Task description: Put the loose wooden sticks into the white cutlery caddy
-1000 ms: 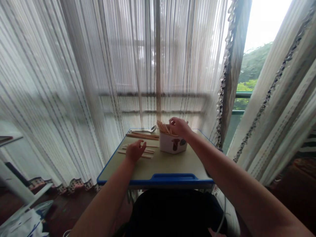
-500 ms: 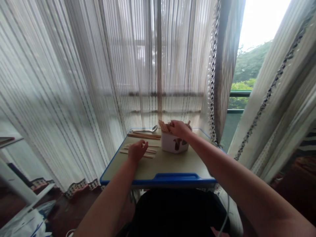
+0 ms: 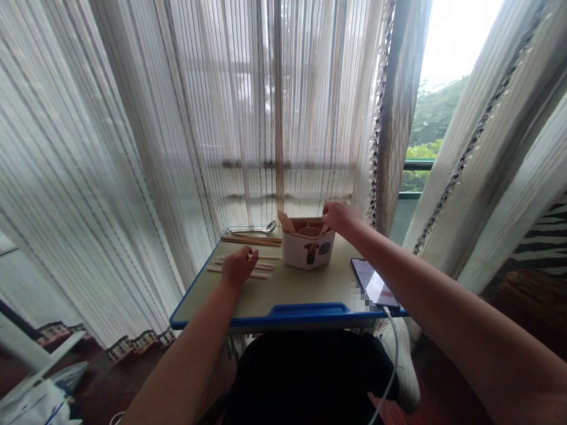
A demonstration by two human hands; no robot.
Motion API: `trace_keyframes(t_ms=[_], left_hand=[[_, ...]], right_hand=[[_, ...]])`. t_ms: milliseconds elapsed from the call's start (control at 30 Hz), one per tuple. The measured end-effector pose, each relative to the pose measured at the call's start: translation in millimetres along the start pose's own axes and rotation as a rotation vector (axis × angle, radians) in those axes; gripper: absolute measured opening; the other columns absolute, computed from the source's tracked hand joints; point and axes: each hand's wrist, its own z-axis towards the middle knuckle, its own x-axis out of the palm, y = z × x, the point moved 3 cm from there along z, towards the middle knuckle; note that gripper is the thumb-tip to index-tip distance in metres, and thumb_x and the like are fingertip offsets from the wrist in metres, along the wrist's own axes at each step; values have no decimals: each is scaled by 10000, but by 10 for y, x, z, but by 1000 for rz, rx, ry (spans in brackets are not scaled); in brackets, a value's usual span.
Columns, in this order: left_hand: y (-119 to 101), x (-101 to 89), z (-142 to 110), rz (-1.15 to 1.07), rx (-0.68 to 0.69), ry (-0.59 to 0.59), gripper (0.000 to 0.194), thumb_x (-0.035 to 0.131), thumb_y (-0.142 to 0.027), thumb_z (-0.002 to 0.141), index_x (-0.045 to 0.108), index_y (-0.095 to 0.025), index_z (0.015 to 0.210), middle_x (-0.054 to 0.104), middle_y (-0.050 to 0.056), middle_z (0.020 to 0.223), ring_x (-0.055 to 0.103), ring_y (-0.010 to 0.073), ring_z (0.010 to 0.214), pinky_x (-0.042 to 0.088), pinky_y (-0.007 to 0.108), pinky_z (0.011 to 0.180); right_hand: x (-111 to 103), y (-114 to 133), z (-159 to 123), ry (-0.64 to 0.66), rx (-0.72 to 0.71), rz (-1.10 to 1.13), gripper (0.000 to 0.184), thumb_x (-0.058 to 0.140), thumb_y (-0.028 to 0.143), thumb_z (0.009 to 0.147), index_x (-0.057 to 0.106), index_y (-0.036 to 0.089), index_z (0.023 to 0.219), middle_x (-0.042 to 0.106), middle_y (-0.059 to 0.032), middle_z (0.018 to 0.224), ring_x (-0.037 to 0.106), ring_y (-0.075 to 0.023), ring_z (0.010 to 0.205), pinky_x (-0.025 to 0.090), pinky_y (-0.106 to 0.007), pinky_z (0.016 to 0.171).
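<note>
A white utensil holder (image 3: 295,251) with brown cut-out shapes stands on the small table. Over its right rim, my right hand (image 3: 342,217) is closed in a pinch on a light wooden stick (image 3: 325,228) that rises from the holder. Thin wooden sticks (image 3: 286,221) lean together in the holder's left corner. My left hand (image 3: 239,264) rests loosely curled, thumb and finger apart, above several pale wrapped chopsticks (image 3: 263,275), partly covering them. Behind these lie brown chopsticks (image 3: 252,240) and a metal ladle (image 3: 254,230).
The table has a blue edge (image 3: 310,308). A phone (image 3: 374,283) with a white cable (image 3: 396,342) lies at its right side, under my right forearm. Sheer striped curtains (image 3: 248,118) hang right behind the table, and a window opening shows at the right.
My right hand has moved from inside the holder to its right rim, uncovering the compartments. The view has shifted slightly, and the phone now shows. My left hand stays over the wrapped chopsticks.
</note>
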Motion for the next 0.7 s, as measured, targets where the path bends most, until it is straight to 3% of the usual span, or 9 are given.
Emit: trace_keyframes(t_ms=[100, 300, 500, 700], left_hand=[[14, 15, 2, 8, 13, -11, 314, 430, -453, 845, 615, -204, 792, 641, 9, 634, 589, 145, 612, 307, 230, 577], [19, 32, 8, 27, 23, -12, 330, 419, -457, 849, 612, -200, 773, 640, 19, 624, 588, 152, 604, 294, 238, 566], [7, 11, 11, 13, 13, -9, 333, 417, -457, 847, 613, -202, 765, 648, 22, 638, 590, 156, 614, 306, 239, 576], [25, -10, 16, 30, -27, -3, 313, 388, -376, 860, 615, -197, 739, 661, 33, 682, 593, 155, 638, 311, 242, 585]], right_hand=[[-22, 16, -39, 13, -55, -96, 261, 470, 274, 789, 679, 176, 911, 627, -117, 994, 556, -237, 892, 427, -316, 690], [-69, 42, -104, -136, -221, -239, 316, 476, 342, 811, 679, 132, 930, 543, -159, 1135, 421, -305, 1096, 366, -396, 877], [80, -10, 31, 25, -139, -125, 273, 464, 209, 785, 648, 127, 969, 613, -142, 998, 562, -226, 884, 419, -304, 726], [172, -136, 96, -39, -141, 70, 240, 488, 157, 720, 665, 140, 880, 656, -96, 914, 580, -192, 858, 409, -260, 732]])
